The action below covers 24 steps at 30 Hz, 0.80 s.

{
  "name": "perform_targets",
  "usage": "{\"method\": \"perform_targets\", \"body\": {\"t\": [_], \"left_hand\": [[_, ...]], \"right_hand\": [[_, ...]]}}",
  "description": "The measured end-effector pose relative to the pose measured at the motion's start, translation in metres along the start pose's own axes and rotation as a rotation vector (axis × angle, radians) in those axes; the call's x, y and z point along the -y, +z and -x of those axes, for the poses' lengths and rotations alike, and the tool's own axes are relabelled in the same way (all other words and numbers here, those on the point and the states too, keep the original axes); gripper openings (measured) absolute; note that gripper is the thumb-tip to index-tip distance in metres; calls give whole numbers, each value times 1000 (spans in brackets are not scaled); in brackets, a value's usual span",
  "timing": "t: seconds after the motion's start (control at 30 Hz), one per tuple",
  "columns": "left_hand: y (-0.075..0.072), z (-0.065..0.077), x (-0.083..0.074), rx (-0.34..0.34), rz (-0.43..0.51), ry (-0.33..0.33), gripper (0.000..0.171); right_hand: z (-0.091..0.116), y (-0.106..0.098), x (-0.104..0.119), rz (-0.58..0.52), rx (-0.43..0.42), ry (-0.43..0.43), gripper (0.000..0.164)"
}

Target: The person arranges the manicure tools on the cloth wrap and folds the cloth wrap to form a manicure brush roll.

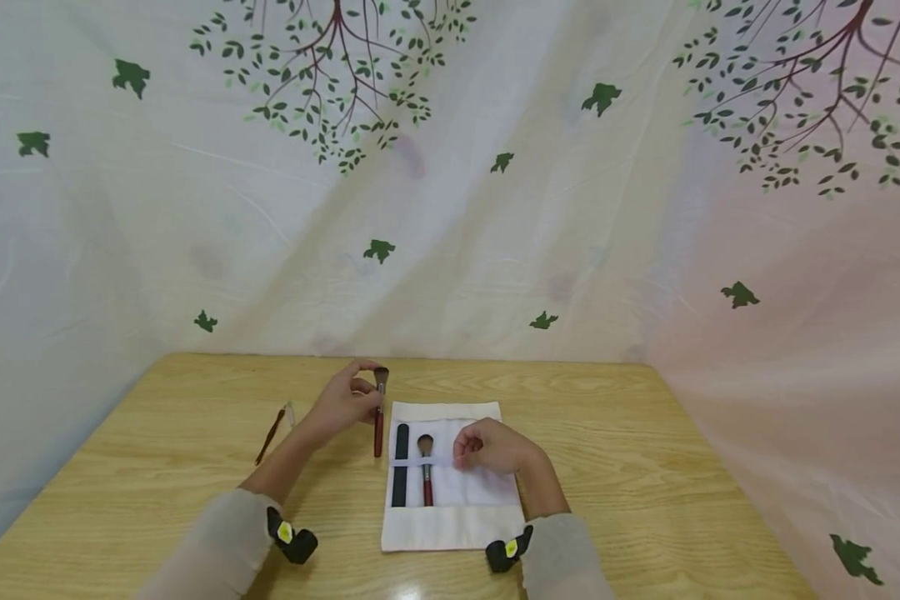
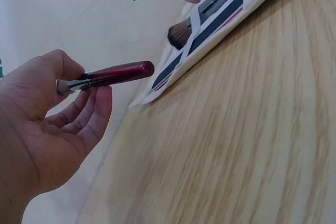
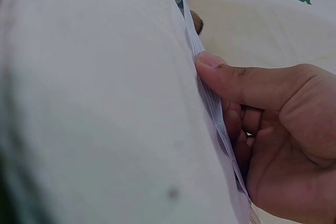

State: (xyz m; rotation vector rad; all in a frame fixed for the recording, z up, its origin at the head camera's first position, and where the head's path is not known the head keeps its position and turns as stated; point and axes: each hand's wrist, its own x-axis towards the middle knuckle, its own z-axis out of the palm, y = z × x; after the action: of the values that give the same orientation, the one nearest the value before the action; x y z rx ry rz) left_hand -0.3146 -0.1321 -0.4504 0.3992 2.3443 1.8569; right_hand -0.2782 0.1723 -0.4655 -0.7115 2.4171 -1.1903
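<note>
My left hand (image 1: 347,398) pinches a makeup brush (image 1: 378,425) with a red handle, held upright beside the left edge of a white cloth brush roll (image 1: 450,531). In the left wrist view the red handle (image 2: 123,73) points away from the fingers toward the roll. My right hand (image 1: 495,448) pinches the roll's pale elastic strap (image 3: 210,95) between thumb and fingers. Under that strap, at the roll's left, sit a dark flat nail file (image 1: 401,479) and a second red-handled makeup brush (image 1: 426,467); their lower ends go into the bottom pocket.
A slim brown-handled tool (image 1: 272,435) lies on the wooden table (image 1: 645,500) left of the left forearm, partly hidden by it; a pale, clear piece is beside it. A cloth backdrop (image 1: 450,208) with printed leaves and branches hangs behind the table.
</note>
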Motion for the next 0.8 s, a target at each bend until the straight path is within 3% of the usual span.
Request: {"method": "perform_targets", "body": {"t": [0.27,0.5,0.8], "left_hand": [[30,-11,-1,-34,167,-16,53],[59,-18,-3,-40,245,-7,56],[80,-20,-7,-13,219,38,56]], "right_hand": [[-1,1,-1,-9,0,-8,9],[-2,0,-3,4,-3,-32,10],[-2,-1,-3,-21,3,-34,9]]}}
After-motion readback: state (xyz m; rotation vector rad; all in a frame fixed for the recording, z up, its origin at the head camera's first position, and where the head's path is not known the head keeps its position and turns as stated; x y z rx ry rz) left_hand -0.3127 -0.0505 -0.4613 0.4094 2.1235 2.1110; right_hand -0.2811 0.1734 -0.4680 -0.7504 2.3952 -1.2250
